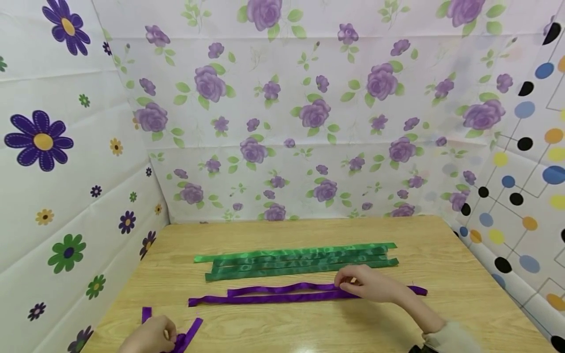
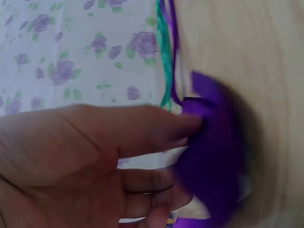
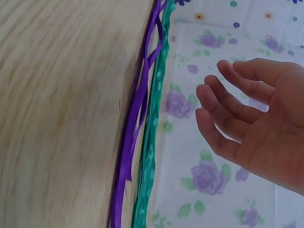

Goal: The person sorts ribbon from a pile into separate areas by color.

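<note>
At the table's near left, my left hand [image 1: 151, 335] pinches a bunched purple ribbon [image 1: 191, 334] between thumb and fingers. The left wrist view shows this ribbon [image 2: 213, 156] folded and blurred, with loose ends sticking out. Two long purple ribbons [image 1: 265, 298] lie side by side across the middle of the table. Over their right part hovers my right hand [image 1: 372, 284], its fingers loosely bent. In the right wrist view that hand [image 3: 266, 109] holds nothing and is apart from the purple ribbons [image 3: 128, 142].
Behind the purple ribbons lie several green ribbons [image 1: 265, 268] in close parallel rows, one of them a brighter green. The wooden table [image 1: 282, 326] is bounded at the back by a flowered sheet [image 1: 309, 162], with patterned sheets at left and right.
</note>
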Available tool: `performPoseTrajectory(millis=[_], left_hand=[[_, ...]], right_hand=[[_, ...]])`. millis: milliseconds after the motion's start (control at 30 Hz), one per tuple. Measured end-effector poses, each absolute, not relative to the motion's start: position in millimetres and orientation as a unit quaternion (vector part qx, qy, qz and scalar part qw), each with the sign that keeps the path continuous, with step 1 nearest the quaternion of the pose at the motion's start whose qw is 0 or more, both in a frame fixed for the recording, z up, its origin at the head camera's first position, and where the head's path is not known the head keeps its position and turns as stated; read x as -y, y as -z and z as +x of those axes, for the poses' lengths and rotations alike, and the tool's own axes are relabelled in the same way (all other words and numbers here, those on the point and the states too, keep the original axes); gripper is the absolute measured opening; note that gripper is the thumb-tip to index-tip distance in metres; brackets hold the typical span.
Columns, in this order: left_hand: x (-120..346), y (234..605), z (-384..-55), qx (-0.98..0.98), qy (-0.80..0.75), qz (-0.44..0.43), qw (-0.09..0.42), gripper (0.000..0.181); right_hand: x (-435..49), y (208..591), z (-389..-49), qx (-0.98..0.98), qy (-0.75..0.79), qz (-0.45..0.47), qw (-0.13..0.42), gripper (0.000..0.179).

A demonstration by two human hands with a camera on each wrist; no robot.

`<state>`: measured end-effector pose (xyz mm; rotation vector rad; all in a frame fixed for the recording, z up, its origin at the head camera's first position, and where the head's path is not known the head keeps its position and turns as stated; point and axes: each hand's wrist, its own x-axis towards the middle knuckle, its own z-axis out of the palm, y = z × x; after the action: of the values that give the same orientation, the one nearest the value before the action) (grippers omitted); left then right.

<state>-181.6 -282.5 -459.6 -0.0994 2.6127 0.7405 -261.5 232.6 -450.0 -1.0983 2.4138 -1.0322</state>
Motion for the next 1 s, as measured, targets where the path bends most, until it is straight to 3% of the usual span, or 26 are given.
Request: performPoseTrajectory(millis=[167,333,433,633,1000], left_hand=[[277.5,444.3,-177.6,-0.91,-0.313,0.003,0.273,0.013],[273.1,433.9,-181.2,-0.799,-0.435,0.19,0.37,0.023],[260.3,433.7,-188.6,-0.741,-0.466,0.27,0.401,0.028],[220.7,439.9,-200.9,-0.73,-0.449,0.359,0.368,0.024],[149.3,453.4,-206.7,-0.708,-0.499,0.376,0.329,0.033]], right_hand=[[-215.2,452.6,-260.1,-0.836,0.337,-0.403,0.157,0.023],[-198.9,452.2,-257.8,-0.827,0.313,-0.442,0.152,0.021],[-189.1,452.5,-255.6,-0.826,0.304,-0.451,0.144,0.019],[-170.0,454.1,-251.4,-0.812,0.299,-0.48,0.145,0.022],[-143.4,462.5,-235.9,-0.77,0.377,-0.464,0.223,0.037]])
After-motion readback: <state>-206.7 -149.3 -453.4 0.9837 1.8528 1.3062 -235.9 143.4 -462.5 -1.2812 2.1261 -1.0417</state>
